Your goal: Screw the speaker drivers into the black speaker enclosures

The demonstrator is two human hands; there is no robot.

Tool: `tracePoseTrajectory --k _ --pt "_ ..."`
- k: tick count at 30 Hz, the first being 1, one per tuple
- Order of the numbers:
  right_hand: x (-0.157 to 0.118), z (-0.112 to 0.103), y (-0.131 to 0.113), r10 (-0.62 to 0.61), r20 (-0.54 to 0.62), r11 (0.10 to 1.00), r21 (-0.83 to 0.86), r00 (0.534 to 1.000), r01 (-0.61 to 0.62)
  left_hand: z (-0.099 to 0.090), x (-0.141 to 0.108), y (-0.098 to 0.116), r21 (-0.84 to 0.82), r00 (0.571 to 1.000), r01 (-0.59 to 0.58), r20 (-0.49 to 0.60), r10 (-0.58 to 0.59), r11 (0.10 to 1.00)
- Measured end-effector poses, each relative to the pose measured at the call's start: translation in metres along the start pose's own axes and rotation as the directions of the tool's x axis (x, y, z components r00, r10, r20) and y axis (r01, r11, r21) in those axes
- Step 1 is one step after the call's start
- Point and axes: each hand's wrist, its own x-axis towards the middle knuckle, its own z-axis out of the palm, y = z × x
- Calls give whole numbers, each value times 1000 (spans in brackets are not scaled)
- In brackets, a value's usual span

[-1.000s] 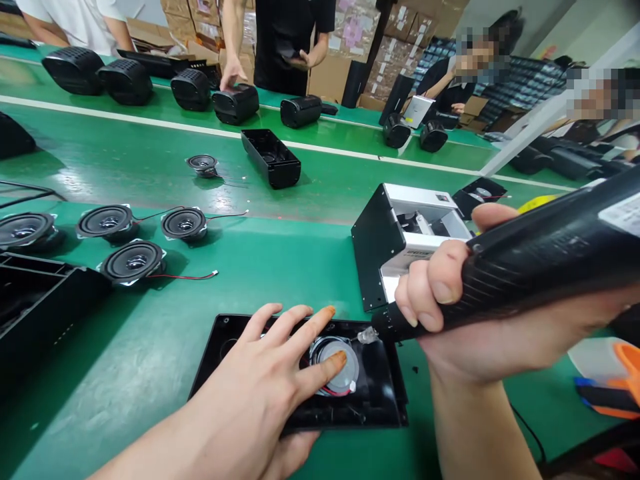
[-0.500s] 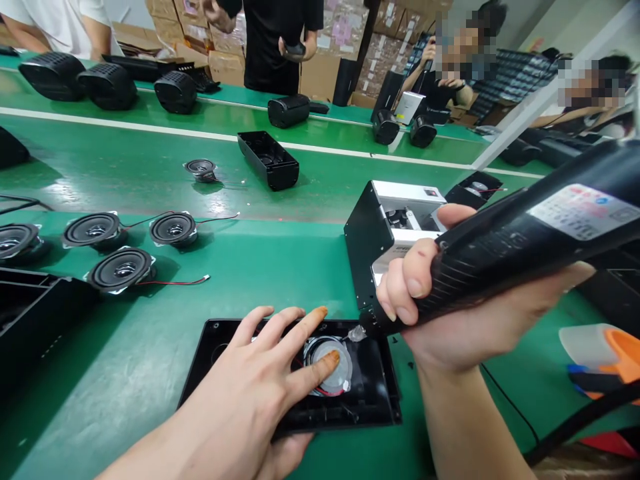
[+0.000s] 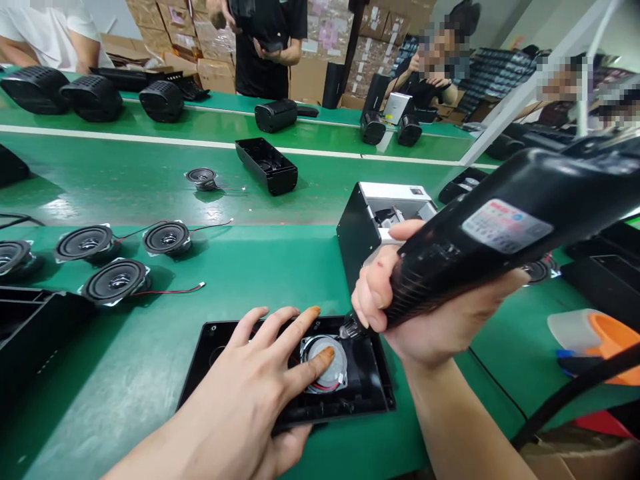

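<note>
My left hand [image 3: 270, 370] lies spread over a shallow black speaker housing [image 3: 367, 393], its thumb at the near edge, holding it. One finger presses the round grey back of a speaker driver [image 3: 334, 363] set inside the housing, with a red wire along its rim. In my right hand [image 3: 445, 327] is a black electric screwdriver [image 3: 480, 227] with a white label, fingers wrapped round its grip. It tilts down to the left. Its clear-looking tip is at the driver's upper right corner; whether it touches a screw is hidden.
Several loose speaker drivers [image 3: 117, 280] lie to the left near a black box [image 3: 40, 340]. A white-and-black machine [image 3: 353, 230] stands behind the housing. An open black case [image 3: 267, 167] sits farther back. At right are an orange scoop-like item [image 3: 607, 340] and a thick cable [image 3: 565, 407]. Co-workers stand opposite.
The right hand and screwdriver have moved left, bringing the tip closer over the driver's corner. My left hand stays on the housing. The whole view has shifted slightly.
</note>
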Motion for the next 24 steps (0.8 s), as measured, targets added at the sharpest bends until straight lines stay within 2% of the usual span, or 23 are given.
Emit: tracePoseTrajectory --k 5,9,11,15,20,22,24 --pt "-4 -1 1 80 94 995 46 992 -85 8 2 -3 6 1000 -14 -11 14 1000" --pt "-5 -7 3 71 237 997 11 969 -76 10 2 -4 16 999 -18 -51 19 1000" --pt "-6 -10 2 85 269 996 -6 959 -86 10 1 -5 27 999 -29 -41 30 999" --pt "-8 -10 3 93 229 996 -16 969 -92 13 0 -9 34 999 -49 -22 50 998" --pt "-8 -4 6 6 160 999 -36 987 0 14 0 -9 39 997 -60 -54 62 997" --pt "-11 -8 -6 -57 98 997 -52 994 62 11 -5 -7 109 995 -86 -37 90 990" --pt "-14 -18 -31 -99 33 991 -85 995 102 6 -12 -5 212 992 -118 -21 125 970"
